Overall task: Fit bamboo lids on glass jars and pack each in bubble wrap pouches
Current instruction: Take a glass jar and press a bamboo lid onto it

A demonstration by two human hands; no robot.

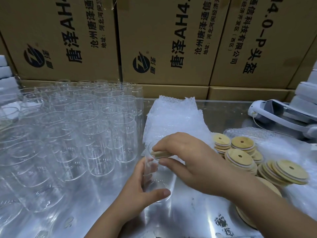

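Observation:
My left hand (137, 188) grips a clear glass jar (152, 177) near its base, low in the middle of the view. My right hand (185, 157) holds a round bamboo lid (158, 154) by its edge, tilted at the jar's mouth and mostly covered by my fingers. A pile of bubble wrap pouches (173, 117) lies just behind the jar. More bamboo lids (240, 155), each with a small hole, sit in stacks to the right.
Several empty glass jars (77, 121) stand in rows on the left of the shiny metal table (188, 217). Printed cardboard boxes (163, 40) wall off the back. A white device (277, 114) with a cable lies at the far right, beside more bubble wrap (283, 148).

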